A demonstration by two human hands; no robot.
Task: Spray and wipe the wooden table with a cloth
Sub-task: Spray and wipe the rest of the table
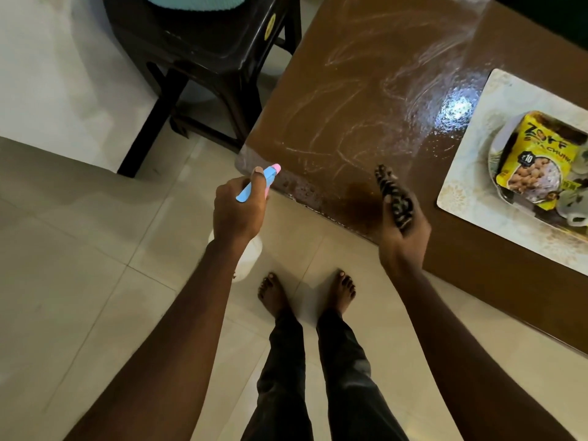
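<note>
The brown wooden table (366,100) fills the upper right, its top wet with pale swirl streaks and a bright glare spot. My left hand (237,211) grips a spray bottle (257,186) with a blue trigger and pink nozzle, held just off the table's near left corner, nozzle aimed at the tabletop. Its white body shows below my wrist. My right hand (404,230) holds a bunched dark patterned cloth (396,195) over the table's front edge.
A pale placemat (471,154) on the table's right side carries a bowl with a yellow snack packet (537,160). A dark plastic chair (197,58) stands left of the table. My bare feet (305,294) are on the tiled floor.
</note>
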